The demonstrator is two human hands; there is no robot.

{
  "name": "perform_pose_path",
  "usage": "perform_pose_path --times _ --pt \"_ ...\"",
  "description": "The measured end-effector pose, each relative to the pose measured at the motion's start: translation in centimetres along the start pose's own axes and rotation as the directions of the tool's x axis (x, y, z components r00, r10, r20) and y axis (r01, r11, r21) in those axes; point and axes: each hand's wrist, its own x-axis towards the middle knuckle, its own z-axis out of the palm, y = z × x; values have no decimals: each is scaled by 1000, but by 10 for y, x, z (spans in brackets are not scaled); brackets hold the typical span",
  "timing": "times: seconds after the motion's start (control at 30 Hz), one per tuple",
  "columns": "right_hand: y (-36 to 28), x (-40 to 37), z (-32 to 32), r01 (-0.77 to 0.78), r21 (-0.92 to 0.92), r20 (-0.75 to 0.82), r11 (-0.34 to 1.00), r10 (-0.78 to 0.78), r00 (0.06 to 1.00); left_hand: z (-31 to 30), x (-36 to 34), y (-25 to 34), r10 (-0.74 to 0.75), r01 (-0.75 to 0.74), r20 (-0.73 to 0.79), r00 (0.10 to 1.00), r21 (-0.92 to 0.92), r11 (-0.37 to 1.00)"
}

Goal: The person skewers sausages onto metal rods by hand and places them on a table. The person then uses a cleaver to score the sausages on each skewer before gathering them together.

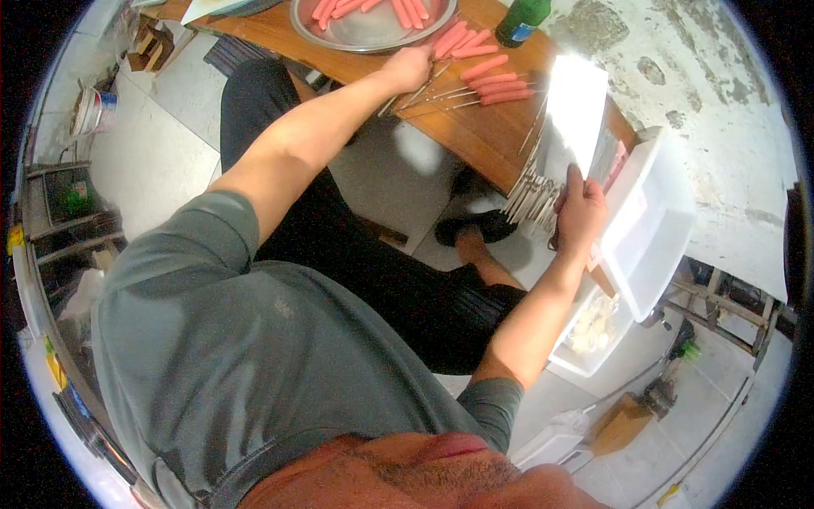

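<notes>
My left hand reaches out to the wooden table and closes on thin skewers beside a pink sausage. Just right of it lie several skewered sausages in a row. My right hand grips a bundle of bare skewers in a shiny clear wrapper, held at the table's near right corner. A round metal tray with more sausages sits beyond my left hand.
A green bottle stands at the table's far edge. A white plastic box sits right of my right hand, with a tub of pale food under it. My legs in dark trousers and a dark shoe are over the tiled floor.
</notes>
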Motion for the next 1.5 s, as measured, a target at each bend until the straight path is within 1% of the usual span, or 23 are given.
perform_pose_path --times 0.13,0.17,0.23,0.33,0.37,0.4,0.43,0.47,0.5,0.57,0.63,0.67,0.77,0.8,0.83,0.9,0.93,1.03,1.1,1.23,1.33,1.4,1.5 --pt "-6 -3 0 -10 -22 16 1000 11 1000 -18 -10 1 94 -101 -100 991 -70 992" --pt "-7 -3 0 -8 -39 13 999 9 1000 -23 -13 4 12 -21 -56 998 -170 985" --pt "-8 -4 -1 -6 -73 8 997 6 1000 -47 -28 25 -137 149 58 989 -352 924" --pt "-2 -2 -2 -22 -60 22 998 23 999 -41 -40 24 -161 236 174 972 -656 717" --pt "-1 -2 -4 -23 -105 15 994 25 1000 -28 -45 21 -132 235 195 972 -759 607" --pt "0 -1 -4 -22 -148 9 989 24 1000 -19 -53 22 -88 273 269 959 -798 537" --pt "1 0 -5 -21 -192 2 981 22 1000 -16 -62 28 -37 314 336 941 -828 465" --pt "2 2 -6 -32 -170 4 985 33 999 -9 -71 36 -30 382 405 914 -833 399" --pt "4 2 -8 -46 -151 7 987 48 999 -1 -80 37 38 418 458 888 -839 349" --pt "9 1 -12 -59 -136 2 989 60 998 17 -90 42 19 575 606 795 -764 292" --pt "13 0 -15 -51 -140 -15 989 50 999 39 -99 36 35 616 649 760 -737 278" --pt "14 0 -17 -53 -157 -20 986 51 999 48 -101 32 44 635 669 742 -723 274" --pt "21 -1 -15 -48 -208 -34 977 42 999 37 -102 27 95 643 739 666 -635 429" --pt "25 2 -13 -36 -233 -35 972 29 999 36 -102 28 74 603 727 683 -618 504" --pt "28 4 -12 -21 -257 -34 966 13 999 35 -102 28 46 621 735 677 -603 501" --pt "28 7 -9 -18 -376 -12 927 14 1000 29 -103 33 -11 654 747 665 -575 492" --pt "27 9 -8 -15 -433 -3 901 15 1000 30 -104 32 -29 635 734 679 -565 527" --pt "33 13 -3 112 -604 11 789 -131 991 38 -107 30 -88 584 697 711 -516 626" --pt "30 14 -3 127 -687 26 715 -150 988 39 -109 30 -142 566 678 721 -458 686" --pt "10 12 2 141 -826 85 546 -127 988 37 -116 31 -183 540 602 777 -489 685" --pt "-11 9 15 104 -860 73 500 -82 994 36 -116 31 -185 526 585 790 -492 694" --pt "-13 15 25 128 -856 95 500 -91 991 36 -116 34 -203 534 581 788 -481 695" --pt "-15 27 43 180 -845 145 504 -108 983 39 -104 28 -166 500 616 770 -420 757"
